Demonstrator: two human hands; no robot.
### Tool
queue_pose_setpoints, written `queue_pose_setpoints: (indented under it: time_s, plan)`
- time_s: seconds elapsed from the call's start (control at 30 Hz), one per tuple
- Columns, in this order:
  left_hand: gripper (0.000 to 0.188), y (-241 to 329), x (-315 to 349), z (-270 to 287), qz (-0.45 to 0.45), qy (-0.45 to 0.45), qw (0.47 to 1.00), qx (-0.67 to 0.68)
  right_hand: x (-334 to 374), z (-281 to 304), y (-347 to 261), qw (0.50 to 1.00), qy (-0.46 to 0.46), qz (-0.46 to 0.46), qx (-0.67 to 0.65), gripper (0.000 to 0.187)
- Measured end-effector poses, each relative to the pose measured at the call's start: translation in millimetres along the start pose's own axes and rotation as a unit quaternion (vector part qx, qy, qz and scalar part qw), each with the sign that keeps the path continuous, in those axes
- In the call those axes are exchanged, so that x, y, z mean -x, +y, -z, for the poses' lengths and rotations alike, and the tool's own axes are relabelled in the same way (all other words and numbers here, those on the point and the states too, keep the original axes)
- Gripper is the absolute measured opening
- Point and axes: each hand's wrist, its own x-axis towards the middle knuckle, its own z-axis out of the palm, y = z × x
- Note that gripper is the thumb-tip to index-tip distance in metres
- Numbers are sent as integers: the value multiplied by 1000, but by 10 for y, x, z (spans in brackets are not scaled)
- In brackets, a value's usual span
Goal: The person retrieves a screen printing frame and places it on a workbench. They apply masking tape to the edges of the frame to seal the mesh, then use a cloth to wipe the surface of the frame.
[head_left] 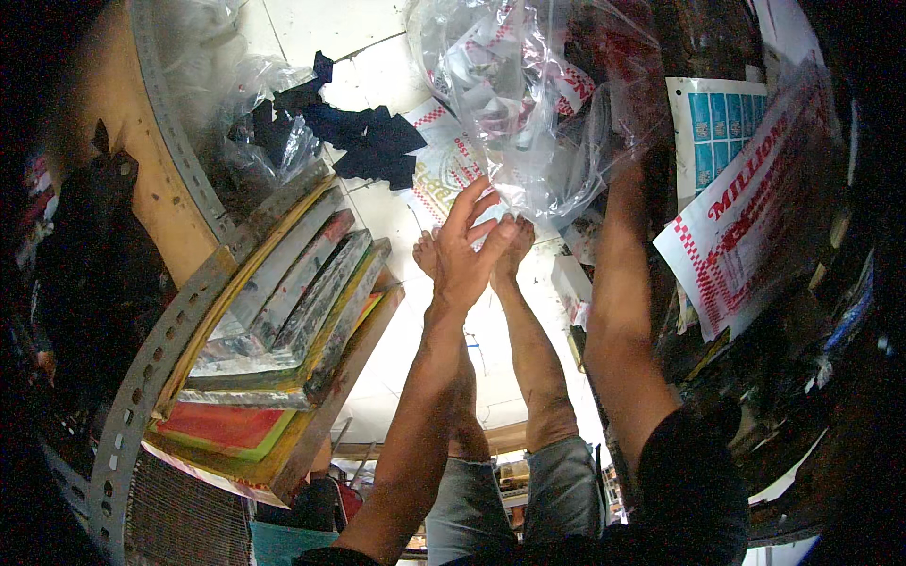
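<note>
Two hands work at one clear plastic bag (528, 104), which hangs crumpled in front of the person, stuffed with folded white papers printed in red; it looks light, soft and slippery, the film creasing wherever it is touched, so a firm pinch of gathered film near its lower edge or mouth seems the surest place to grip; the papers inside would likely slide about if it tilted. The left hand (469, 255) is raised with fingers spread and half open, its fingertips pressed against the bottom fold of the bag rather than closed round it; the right hand is lost behind the film at the end of the right forearm (618, 283), so I cannot tell how far it is open, though it seems to bear the bag from that side. Below, two bare feet (472, 250) and shins stand on a pale tiled floor (377, 75), with dark cloth scraps (363, 137) and printed sheets strewn on it. To the left a slotted metal shelf (160, 349) carries a stack of framed printing screens (283, 321); to the right more red-and-white printed bags (746, 217) and a blue-patterned sheet (722, 127) crowd a dim, cluttered corner.
</note>
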Motion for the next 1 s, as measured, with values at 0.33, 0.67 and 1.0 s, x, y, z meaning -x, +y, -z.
queue_pose_setpoints:
  time_s: [0.33, 0.67, 1.0]
  plan:
    - [54, -681, 498, 223, 176, 138, 971, 79, 1760, 1859, 123, 982, 132, -137, -9, 37]
    - [78, -1147, 1084, 433, 331, 88, 924, 173, 3308, 2879, -992, 922, -131, -208, 298, 29]
    - [34, -1225, 1265, 466, 275, 249, 885, 281, 3356, 2849, -1136, 800, -430, -10, 419, 37]
